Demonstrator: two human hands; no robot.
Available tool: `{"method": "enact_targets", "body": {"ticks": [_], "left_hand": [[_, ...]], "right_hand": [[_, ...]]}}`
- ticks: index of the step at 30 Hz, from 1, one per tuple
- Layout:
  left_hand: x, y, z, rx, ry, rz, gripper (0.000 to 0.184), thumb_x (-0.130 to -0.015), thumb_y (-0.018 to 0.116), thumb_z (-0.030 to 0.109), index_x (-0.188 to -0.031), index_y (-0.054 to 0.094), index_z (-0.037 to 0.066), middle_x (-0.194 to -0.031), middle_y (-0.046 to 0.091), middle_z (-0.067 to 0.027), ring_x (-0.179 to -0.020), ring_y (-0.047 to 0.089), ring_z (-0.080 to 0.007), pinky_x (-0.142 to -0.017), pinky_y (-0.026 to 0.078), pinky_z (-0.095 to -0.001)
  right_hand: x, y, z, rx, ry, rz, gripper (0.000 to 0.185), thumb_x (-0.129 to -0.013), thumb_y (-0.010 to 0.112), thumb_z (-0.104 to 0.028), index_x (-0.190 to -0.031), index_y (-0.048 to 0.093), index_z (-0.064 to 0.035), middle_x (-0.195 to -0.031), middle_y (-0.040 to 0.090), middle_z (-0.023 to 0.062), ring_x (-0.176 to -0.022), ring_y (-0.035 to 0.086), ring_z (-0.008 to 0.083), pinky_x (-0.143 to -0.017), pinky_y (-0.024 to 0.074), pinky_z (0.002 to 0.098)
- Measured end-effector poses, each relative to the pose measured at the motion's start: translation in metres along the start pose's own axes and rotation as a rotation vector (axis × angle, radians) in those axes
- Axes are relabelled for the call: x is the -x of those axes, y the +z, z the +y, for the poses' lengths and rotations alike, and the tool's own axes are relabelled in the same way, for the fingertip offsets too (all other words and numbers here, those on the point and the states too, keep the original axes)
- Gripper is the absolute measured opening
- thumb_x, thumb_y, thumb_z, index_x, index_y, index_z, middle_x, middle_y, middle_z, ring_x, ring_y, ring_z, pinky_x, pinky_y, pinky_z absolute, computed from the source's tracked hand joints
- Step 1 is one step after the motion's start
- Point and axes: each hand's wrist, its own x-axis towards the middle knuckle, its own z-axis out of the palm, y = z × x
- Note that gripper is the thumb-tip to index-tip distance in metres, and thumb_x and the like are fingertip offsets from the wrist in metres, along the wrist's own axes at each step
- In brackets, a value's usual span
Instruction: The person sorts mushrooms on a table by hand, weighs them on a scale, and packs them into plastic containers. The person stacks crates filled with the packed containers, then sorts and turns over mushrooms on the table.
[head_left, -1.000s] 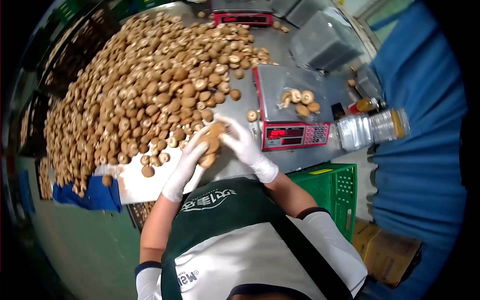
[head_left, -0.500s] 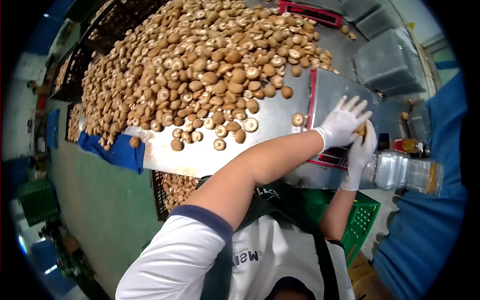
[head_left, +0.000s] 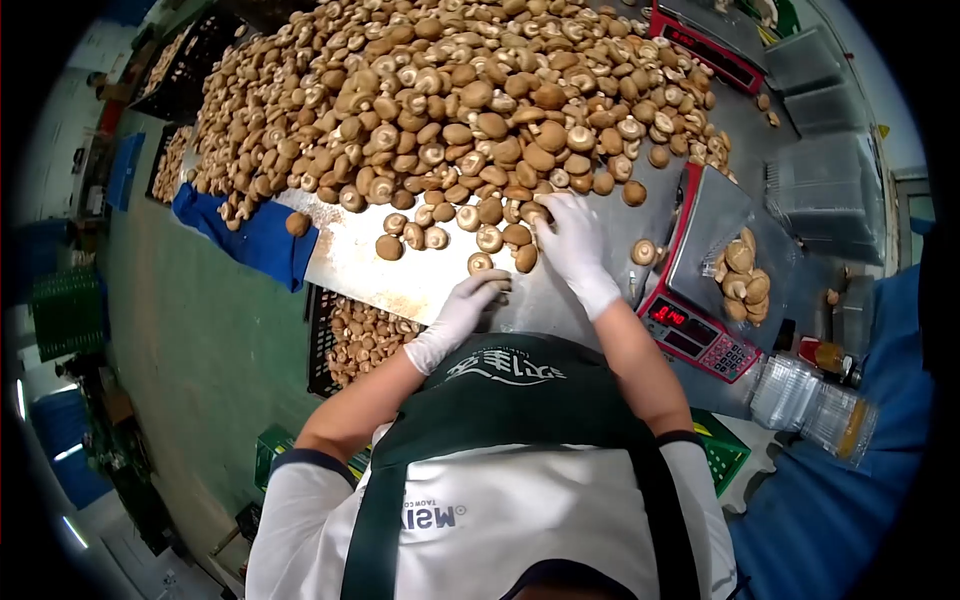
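Note:
Both my hands wear white gloves and are over the metal table. My right hand [head_left: 575,245] reaches to the front edge of a big heap of brown shiitake mushrooms [head_left: 440,100], its thumb and fingers around a mushroom [head_left: 533,212]. Closer to my apron, my left hand [head_left: 462,318] lies low with its fingers stretched to the right, just below a loose mushroom [head_left: 480,263]. Its fingertips are partly hidden. Several mushrooms [head_left: 742,280] sit grouped on the pan of a red digital scale [head_left: 690,335], apparently in a clear tray.
A second red scale [head_left: 708,48] stands farther back. Clear plastic boxes [head_left: 830,195] are stacked along the right side, with clear trays [head_left: 812,400] nearer. A blue cloth [head_left: 245,235] hangs over the left table edge, above a black crate of mushrooms [head_left: 365,340].
Both hands have left the scale pan and moved left to the heap's front edge. The mushrooms on the scale are now uncovered. The view has shifted too.

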Motion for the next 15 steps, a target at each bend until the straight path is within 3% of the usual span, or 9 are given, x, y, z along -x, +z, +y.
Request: {"method": "enact_targets", "body": {"ticks": [2,5,8,10,11,14,15], "left_hand": [[0.017,-0.008,0.015,0.187,-0.15,0.173,0.025,-0.098,0.054,0.018,-0.118,0.063,0.007,-0.103,0.067,-0.0041,-0.091,0.063,-0.0144,-0.083,0.048,-0.028],[0.02,-0.021,0.013,0.285,-0.171,0.114,0.034,-0.1,0.05,0.03,-0.125,0.056,0.008,-0.108,0.064,-0.0051,-0.096,0.061,-0.0159,-0.083,0.049,-0.03],[0.024,-0.015,0.023,0.433,-0.284,0.072,0.04,-0.101,0.045,0.038,-0.129,0.052,0.01,-0.111,0.063,-0.0059,-0.099,0.06,-0.0171,-0.087,0.05,-0.0333],[0.027,-0.007,0.037,0.581,-0.427,0.071,0.039,-0.101,0.045,0.037,-0.129,0.052,0.01,-0.112,0.063,-0.0067,-0.099,0.061,-0.0176,-0.088,0.051,-0.0342],[0.021,-0.017,0.023,0.571,-0.301,-0.003,0.043,-0.103,0.039,0.037,-0.131,0.05,0.005,-0.118,0.06,-0.0137,-0.101,0.063,-0.0217,-0.087,0.055,-0.0349],[0.015,-0.04,0.0,0.564,-0.283,-0.17,0.037,-0.103,0.042,0.031,-0.127,0.053,0.005,-0.111,0.063,-0.0128,-0.097,0.065,-0.0208,-0.078,0.057,-0.0312],[0.022,-0.036,0.009,0.558,-0.27,-0.147,0.033,-0.102,0.043,0.027,-0.123,0.056,0.005,-0.106,0.064,-0.0117,-0.096,0.066,-0.0213,-0.076,0.058,-0.03]], "right_hand": [[-0.007,0.025,0.009,0.088,0.02,-0.032,0.024,-0.082,0.068,-0.02,-0.104,0.068,-0.0105,-0.097,0.065,0.008,-0.101,0.058,0.0288,-0.09,0.0439,0.0406],[-0.004,0.016,0.005,-0.004,0.117,0.001,0.022,-0.082,0.069,-0.019,-0.101,0.069,-0.0088,-0.097,0.067,0.0083,-0.098,0.059,0.0294,-0.088,0.0461,0.0391],[0.021,-0.006,-0.037,-0.386,0.23,-0.161,0.017,-0.083,0.069,-0.018,-0.097,0.071,-0.0083,-0.095,0.068,0.0096,-0.095,0.062,0.0292,-0.085,0.0486,0.0368],[0.041,0.003,-0.048,-0.365,0.035,-0.276,0.015,-0.084,0.068,-0.017,-0.093,0.072,-0.0069,-0.093,0.069,0.0104,-0.09,0.064,0.028,-0.081,0.0506,0.0347],[0.044,0.01,-0.047,-0.386,0.071,-0.323,0.021,-0.084,0.069,-0.02,-0.101,0.071,-0.0071,-0.1,0.068,0.0103,-0.098,0.062,0.027,-0.088,0.0481,0.0356],[0.03,0.018,-0.044,-0.002,-0.061,-0.06,0.03,-0.083,0.069,-0.022,-0.109,0.068,-0.0075,-0.109,0.066,0.0103,-0.108,0.057,0.0286,-0.094,0.0439,0.0373],[0.023,0.019,-0.039,0.042,0.027,-0.199,0.037,-0.081,0.07,-0.024,-0.114,0.066,-0.0085,-0.117,0.064,0.0099,-0.116,0.052,0.0291,-0.098,0.0402,0.0384]]}}
